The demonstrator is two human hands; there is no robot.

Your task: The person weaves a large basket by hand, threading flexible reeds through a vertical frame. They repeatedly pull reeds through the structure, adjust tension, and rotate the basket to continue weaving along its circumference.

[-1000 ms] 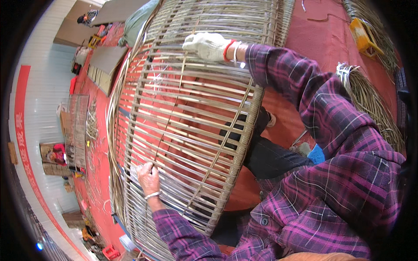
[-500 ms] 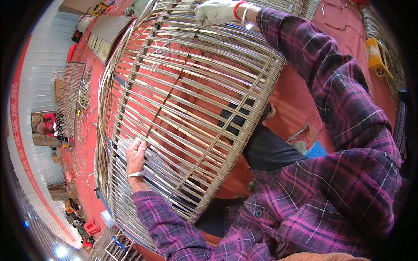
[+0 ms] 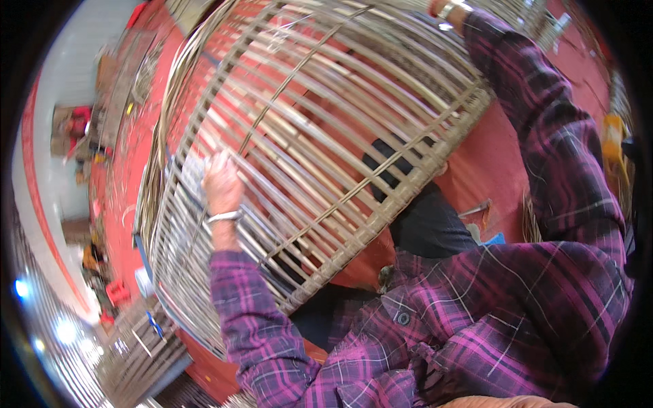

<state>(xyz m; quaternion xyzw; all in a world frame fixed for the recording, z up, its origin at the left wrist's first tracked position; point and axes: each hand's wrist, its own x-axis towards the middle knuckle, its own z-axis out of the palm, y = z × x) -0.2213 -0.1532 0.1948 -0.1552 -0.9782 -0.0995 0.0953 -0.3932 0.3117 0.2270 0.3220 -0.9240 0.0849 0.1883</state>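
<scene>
A large openwork wicker frame (image 3: 340, 252) of grey-brown strands lies tilted across my legs, its near edge wrapped thick. My bare left hand (image 3: 223, 182), a white band at its wrist, is on the strands at the frame's left part. Its fingers are blurred but look curled round them. At the upper right, my right arm reaches past the frame's far corner. Only its wrist, with a red band and a white one, shows at the picture's top edge; the hand is cut off. Long loose strands (image 3: 165, 122) run along the frame's left side.
On the red floor to the right lie a blue item (image 3: 495, 239) and a yellow object (image 3: 613, 146). A red crate (image 3: 117, 291) stands at the lower left. Another person in red (image 3: 78, 126) is at the far left. My dark-trousered leg (image 3: 432, 228) is under the frame.
The view has turned and the frame appears shifted. My gloved right hand has passed out of the top of the picture. My left hand stays at the frame's left part.
</scene>
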